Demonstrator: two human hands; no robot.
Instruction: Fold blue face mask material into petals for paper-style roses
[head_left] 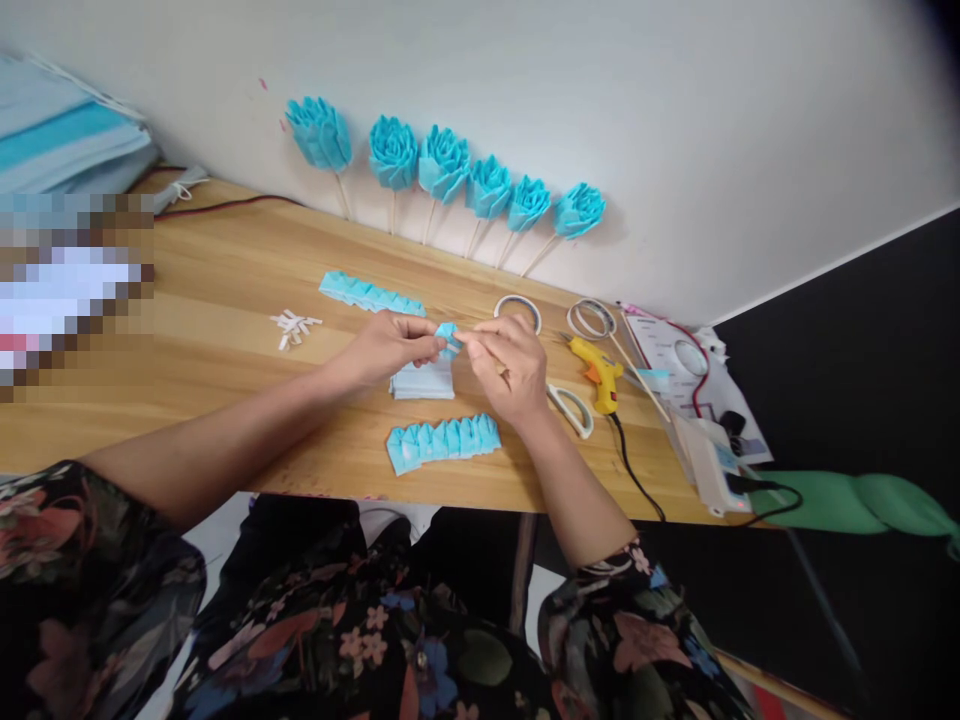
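Between both hands, above the middle of the wooden table, is a small folded blue piece [448,332] of crepe-like material. My left hand [397,342] pinches its left side between thumb and fingers. My right hand [514,362] has its fingertips closed at the right edge of the same piece. Beneath them lies a stack of pale blue sheets [422,383]. One row of folded blue petals [444,440] rests nearer to me, and another row [371,294] lies farther back. White-handled scissors [574,410] sit beside my right wrist, partly hidden.
Several blue flowers on sticks [393,155] lean against the wall. Small white strips [294,327] lie left. Tape rolls [592,319], a yellow glue gun [598,372], a wooden stick [637,375] and a white power strip [709,470] are right. Blue material [67,130] is piled far left.
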